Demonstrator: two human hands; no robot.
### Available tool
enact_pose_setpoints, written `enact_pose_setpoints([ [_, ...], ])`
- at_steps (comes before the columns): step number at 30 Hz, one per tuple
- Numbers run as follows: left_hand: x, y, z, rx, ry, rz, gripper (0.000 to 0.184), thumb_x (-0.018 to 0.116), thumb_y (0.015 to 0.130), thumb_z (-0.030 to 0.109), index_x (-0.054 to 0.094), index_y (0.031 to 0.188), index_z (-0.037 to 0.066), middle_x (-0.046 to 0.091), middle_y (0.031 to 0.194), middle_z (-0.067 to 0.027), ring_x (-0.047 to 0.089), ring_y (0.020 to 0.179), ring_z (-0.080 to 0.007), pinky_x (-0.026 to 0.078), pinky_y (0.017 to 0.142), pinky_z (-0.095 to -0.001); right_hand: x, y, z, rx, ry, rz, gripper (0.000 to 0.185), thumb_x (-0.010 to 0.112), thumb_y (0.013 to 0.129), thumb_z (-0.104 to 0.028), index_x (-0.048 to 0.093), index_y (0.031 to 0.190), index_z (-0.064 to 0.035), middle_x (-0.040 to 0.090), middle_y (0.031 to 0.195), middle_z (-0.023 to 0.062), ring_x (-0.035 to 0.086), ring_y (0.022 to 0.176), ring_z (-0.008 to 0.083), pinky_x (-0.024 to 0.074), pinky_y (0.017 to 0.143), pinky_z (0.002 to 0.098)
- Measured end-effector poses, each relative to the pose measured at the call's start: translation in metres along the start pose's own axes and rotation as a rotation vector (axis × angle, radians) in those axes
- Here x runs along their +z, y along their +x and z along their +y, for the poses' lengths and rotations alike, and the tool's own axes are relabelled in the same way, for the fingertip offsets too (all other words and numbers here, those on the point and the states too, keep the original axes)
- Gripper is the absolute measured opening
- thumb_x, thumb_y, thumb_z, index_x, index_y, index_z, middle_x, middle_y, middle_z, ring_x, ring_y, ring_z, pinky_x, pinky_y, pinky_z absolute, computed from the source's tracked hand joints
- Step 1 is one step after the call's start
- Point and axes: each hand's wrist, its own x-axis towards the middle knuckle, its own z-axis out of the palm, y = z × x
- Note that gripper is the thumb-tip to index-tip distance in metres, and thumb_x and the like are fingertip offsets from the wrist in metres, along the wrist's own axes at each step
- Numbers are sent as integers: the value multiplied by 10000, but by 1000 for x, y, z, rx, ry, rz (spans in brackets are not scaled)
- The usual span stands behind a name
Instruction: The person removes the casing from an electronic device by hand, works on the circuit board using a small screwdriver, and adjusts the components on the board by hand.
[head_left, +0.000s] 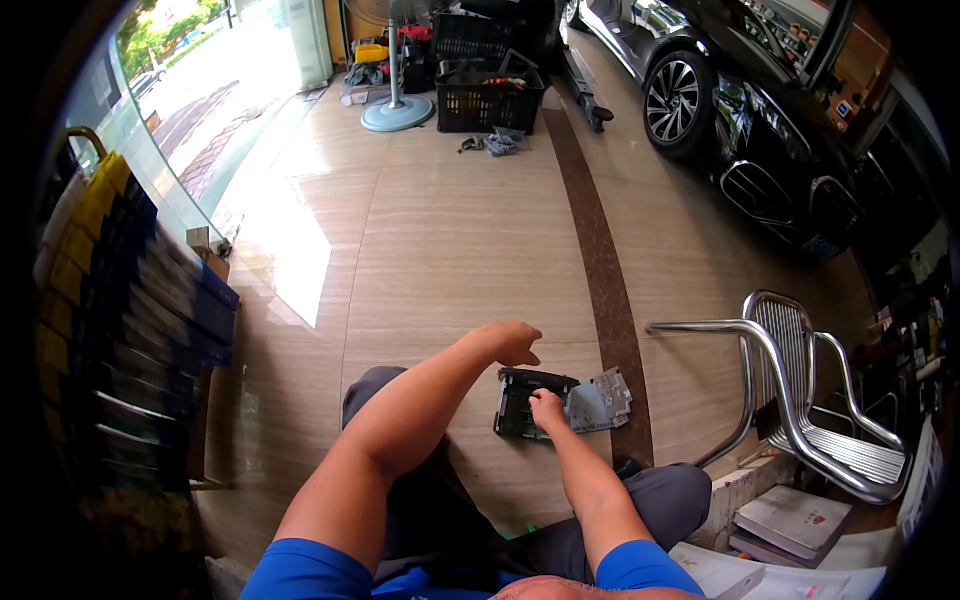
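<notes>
An opened electronic unit with a black housing [515, 415] lies on the tiled floor in front of my crossed legs. A silvery metal plate [597, 402] with notched edges sits against its right side. My right hand [546, 410] reaches over the housing, its fingers pressed together at the inside; whatever they hold is too small to make out. Above the far left edge of the unit hovers my left hand [512, 343], bent at the wrist, fingers apart and nothing visible in them.
A metal chair [790, 390] stands at right, with books [795, 520] below it. A black car [740, 110] is parked at the back right. Black crates [490, 105], a fan base [397, 113] and small loose parts [495, 143] are at the back. Stacked boxes [130, 270] line the left.
</notes>
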Motion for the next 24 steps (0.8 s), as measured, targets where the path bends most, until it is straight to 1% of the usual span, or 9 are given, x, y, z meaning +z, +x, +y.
enact_pose_setpoints([
  [4, -2, -2, 1, -4, -4, -1, 657, 664, 855, 398, 487, 1378, 42, 588, 1284, -213, 539, 1212, -375, 446, 1007, -447, -5, 1, -3, 40, -16, -16, 249, 671, 847, -287, 723, 976, -80, 707, 966, 161, 666, 946, 342, 525, 849, 433],
  [6, -2, -3, 2, 0, -3, 4, 657, 664, 855, 398, 487, 1377, 41, 588, 1284, -214, 539, 1212, -375, 446, 1007, -446, -11, -1, -8, 66, -41, -68, 253, 674, 847, -294, 727, 961, -75, 706, 962, 163, 666, 937, 344, 525, 844, 435],
  [9, -2, -1, 1, 4, 1, 4, 655, 664, 856, 396, 488, 1376, 39, 587, 1284, -216, 538, 1214, -375, 446, 1008, -445, -10, 1, -5, 21, -69, -66, 253, 673, 848, -295, 729, 947, -69, 704, 956, 166, 665, 934, 347, 524, 840, 438],
  [13, -4, -2, 3, -10, 7, -18, 653, 663, 859, 395, 485, 1383, 48, 582, 1295, -210, 533, 1222, -373, 445, 1010, -445, -9, 3, -4, 8, -78, -61, 255, 670, 850, -294, 731, 947, -66, 702, 959, 168, 665, 932, 349, 523, 838, 439],
  [16, -9, -9, 8, -31, -3, -22, 654, 663, 863, 395, 478, 1393, 61, 576, 1309, -201, 526, 1232, -370, 443, 1012, -448, -10, 3, -6, 37, -71, -83, 258, 669, 850, -295, 732, 960, -70, 703, 968, 168, 665, 935, 349, 523, 842, 439],
  [18, -11, -10, 10, -37, -2, -25, 654, 663, 864, 394, 475, 1398, 65, 573, 1314, -198, 522, 1237, -368, 442, 1013, -449, -12, 2, -7, 33, -77, -88, 263, 644, 867, -296, 730, 977, -73, 701, 982, 173, 659, 950, 354, 521, 859, 444],
  [21, -10, -10, 10, -44, -2, -27, 656, 663, 865, 393, 471, 1402, 69, 568, 1322, -194, 517, 1244, -365, 441, 1016, -448, -13, 0, -9, 37, -83, -80, 262, 662, 858, -299, 729, 977, -75, 704, 982, 163, 664, 946, 347, 522, 851, 438],
  [24, -9, -9, 9, -41, -3, -25, 656, 662, 866, 393, 471, 1403, 69, 567, 1323, -195, 516, 1246, -365, 440, 1018, -446, -11, 2, -7, 51, -95, -89, 266, 654, 867, -305, 727, 988, -79, 703, 991, 161, 662, 953, 347, 521, 855, 437],
])
